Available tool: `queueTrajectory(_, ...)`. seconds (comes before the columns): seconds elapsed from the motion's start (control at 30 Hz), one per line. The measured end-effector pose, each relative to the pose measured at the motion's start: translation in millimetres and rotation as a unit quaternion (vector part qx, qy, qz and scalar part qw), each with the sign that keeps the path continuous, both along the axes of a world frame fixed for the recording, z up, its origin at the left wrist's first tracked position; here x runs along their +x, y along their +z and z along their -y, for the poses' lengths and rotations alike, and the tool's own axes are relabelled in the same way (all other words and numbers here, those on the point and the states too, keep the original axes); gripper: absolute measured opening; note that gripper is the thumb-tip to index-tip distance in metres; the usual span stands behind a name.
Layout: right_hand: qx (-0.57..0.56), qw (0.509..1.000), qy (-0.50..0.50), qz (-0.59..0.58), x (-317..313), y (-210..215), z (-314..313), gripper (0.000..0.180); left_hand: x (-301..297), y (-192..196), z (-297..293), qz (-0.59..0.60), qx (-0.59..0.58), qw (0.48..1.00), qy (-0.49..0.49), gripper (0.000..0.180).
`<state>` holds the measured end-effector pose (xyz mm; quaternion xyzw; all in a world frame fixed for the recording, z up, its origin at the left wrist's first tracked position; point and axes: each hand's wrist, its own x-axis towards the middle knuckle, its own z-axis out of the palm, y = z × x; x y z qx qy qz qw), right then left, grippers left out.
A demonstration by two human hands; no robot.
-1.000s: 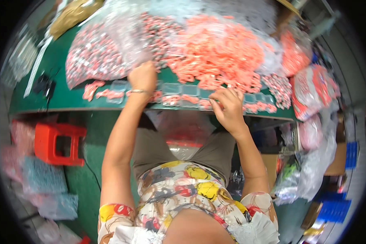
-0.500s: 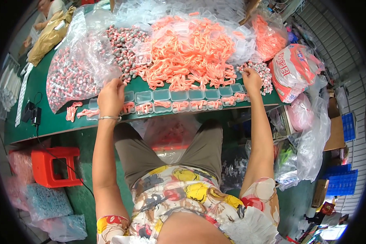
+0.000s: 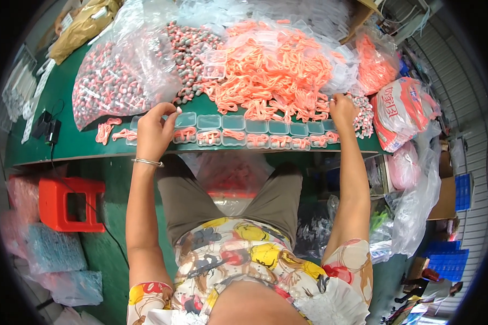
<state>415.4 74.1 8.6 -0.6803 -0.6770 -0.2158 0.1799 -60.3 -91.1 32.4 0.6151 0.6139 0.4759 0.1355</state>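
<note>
Along the table's near edge runs a row of small clear plastic cases with lids laid back. Several hold looped orange cords and small grey-and-pink plugs. My left hand is closed in a pinch above the row's left end; a small pale bit shows at its fingertips, too small to name. My right hand is also pinched, between the orange cord heap and a small pile of pale pink-and-grey plugs. Whatever it holds is hidden. A loose pile of grey-and-pink plugs lies beyond my left hand.
A large clear bag of plugs fills the table's left. Empty clear cases heap at the back. A red-and-white sack stands at the right, with a bag of orange cords behind. A red stool sits below left.
The view has shifted, so the table's things appear farther right. My left hand has drawn back from the plug pile toward the cases. My right hand has moved slightly left, off its plug pile.
</note>
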Motion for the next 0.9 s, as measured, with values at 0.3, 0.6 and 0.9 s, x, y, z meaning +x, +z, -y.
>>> queueTrajectory(0.3, -0.023, 0.99, -0.004, -0.137, -15, 5, -5, 0.021, -20, -2, 20, 0.039, 0.009, 0.999, 0.0, 0.006)
queueTrajectory(0.6, -0.015, 0.883, 0.301, -0.359, -135, 47, 110, 0.016, -42, -13, 25, 0.027, 0.022, 0.999, 0.0, 0.01)
queueTrajectory(0.9, -0.066, 0.81, 0.547, -0.2, -315, 19, 150, 0.017, -55, -19, 42, -0.07, 0.038, 0.997, -0.024, 0.009)
